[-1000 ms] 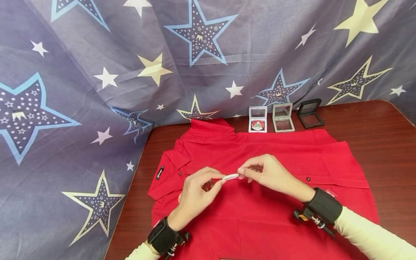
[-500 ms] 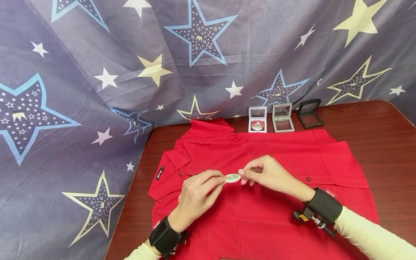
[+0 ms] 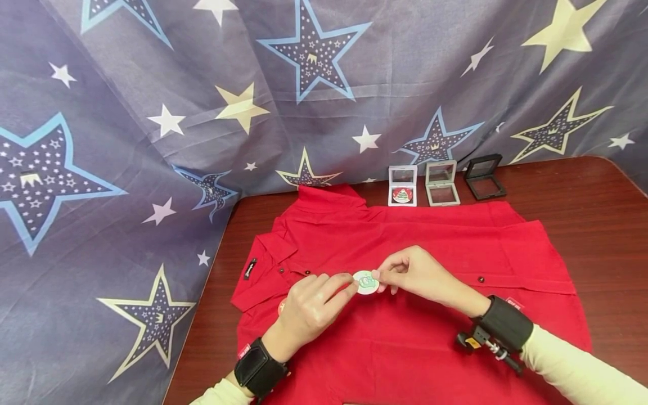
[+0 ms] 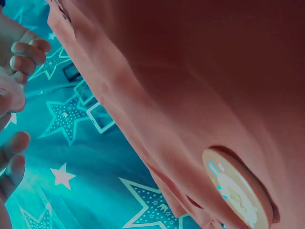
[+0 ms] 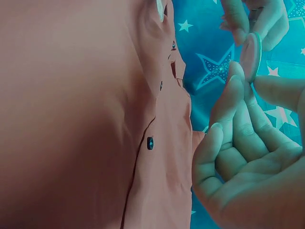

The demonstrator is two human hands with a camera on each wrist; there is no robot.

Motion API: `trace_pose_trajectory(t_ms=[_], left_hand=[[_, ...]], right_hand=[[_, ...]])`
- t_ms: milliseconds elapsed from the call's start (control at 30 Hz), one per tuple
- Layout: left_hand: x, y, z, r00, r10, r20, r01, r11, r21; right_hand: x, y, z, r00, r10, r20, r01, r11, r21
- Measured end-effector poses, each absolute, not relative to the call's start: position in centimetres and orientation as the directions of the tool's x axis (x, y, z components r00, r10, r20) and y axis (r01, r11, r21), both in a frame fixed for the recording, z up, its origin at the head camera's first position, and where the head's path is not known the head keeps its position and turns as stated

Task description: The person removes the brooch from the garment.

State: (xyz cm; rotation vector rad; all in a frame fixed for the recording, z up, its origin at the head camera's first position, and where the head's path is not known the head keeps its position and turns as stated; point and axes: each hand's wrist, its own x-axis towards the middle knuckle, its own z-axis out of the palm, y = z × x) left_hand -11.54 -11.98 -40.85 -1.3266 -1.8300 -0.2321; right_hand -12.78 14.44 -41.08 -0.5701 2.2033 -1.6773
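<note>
Presently | badge (image 3: 366,282) held above shirt (image 3: 430,337) | grip: badge pinched by left hand (image 3: 315,304) at nine o'clock, right hand (image 3: 417,277) at three | edges best pinched lightly, so turning is left free

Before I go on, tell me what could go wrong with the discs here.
The white disc is pinched at its edges, so it could slip from the fingers onto the red shirt. The left hand might also knock the second disc lying on the shirt nearby.
</note>
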Motion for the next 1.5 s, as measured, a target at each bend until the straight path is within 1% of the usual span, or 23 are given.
trace_pose_trajectory(t_ms=[133,233,400,500,567,633,700,767,900,967,1000,1033,1167,1367,1500], left_hand=[[-11.5,-12.1,-40.9,-0.064,0.722,0.689,0.837,0.414,-0.357],[-11.5,-12.0,-40.9,-0.059,0.725,0.686,0.837,0.41,-0.362],[-11.5,-11.8,-40.9,-0.061,0.698,0.713,0.856,0.404,-0.322],[-11.4,-11.8,-40.9,-0.096,0.661,0.745,0.878,0.408,-0.249],[-11.3,-11.7,-40.9,-0.147,0.626,0.765,0.896,0.413,-0.165],[-11.2,-11.6,-40.9,-0.218,0.584,0.782,0.909,0.414,-0.056],[-11.0,-11.5,-40.9,-0.303,0.54,0.785,0.906,0.419,0.061],[-10.8,-11.4,-41.1,-0.401,0.498,0.769,0.887,0.422,0.19],[-10.3,-11.3,-41.6,-0.618,0.433,0.657,0.782,0.43,0.451],[-10.1,-11.2,-41.9,-0.698,0.408,0.589,0.716,0.431,0.549],[-10.1,-11.2,-42.0,-0.727,0.397,0.56,0.686,0.431,0.586],[-10.1,-11.2,-42.1,-0.75,0.388,0.536,0.662,0.426,0.617],[-9.9,-10.9,-42.3,-0.804,0.362,0.471,0.589,0.384,0.711],[-9.6,-10.7,-42.5,-0.865,0.326,0.38,0.477,0.303,0.825],[-9.6,-10.7,-42.6,-0.89,0.317,0.327,0.412,0.255,0.875]], right_hand=[[-12.8,14.3,-41.1,-0.878,-0.479,-0.013,-0.108,0.224,-0.969],[-12.7,14.4,-41.1,-0.882,-0.47,-0.033,-0.083,0.224,-0.971],[-12.8,14.6,-41.1,-0.89,-0.448,-0.079,-0.032,0.235,-0.972],[-13.0,14.8,-41.1,-0.896,-0.437,-0.083,-0.025,0.237,-0.971],[-13.1,14.9,-41.0,-0.901,-0.427,-0.074,-0.033,0.237,-0.971],[-13.1,14.9,-40.8,-0.906,-0.418,-0.066,-0.04,0.24,-0.97],[-13.2,15.0,-40.6,-0.911,-0.408,-0.059,-0.044,0.239,-0.97],[-13.2,15.0,-40.4,-0.916,-0.399,-0.051,-0.051,0.241,-0.969],[-13.2,15.0,-40.3,-0.922,-0.386,-0.025,-0.075,0.242,-0.967],[-13.2,15.0,-40.4,-0.923,-0.384,-0.009,-0.091,0.241,-0.966],[-13.2,15.0,-40.4,-0.923,-0.384,-0.002,-0.098,0.241,-0.966],[-13.2,15.0,-40.3,-0.923,-0.385,0.008,-0.108,0.238,-0.965],[-13.2,14.9,-40.4,-0.921,-0.388,0.037,-0.138,0.237,-0.962],[-13.2,14.9,-40.5,-0.913,-0.404,0.062,-0.17,0.236,-0.957],[-13.1,14.9,-40.5,-0.902,-0.426,0.064,-0.183,0.246,-0.952]])
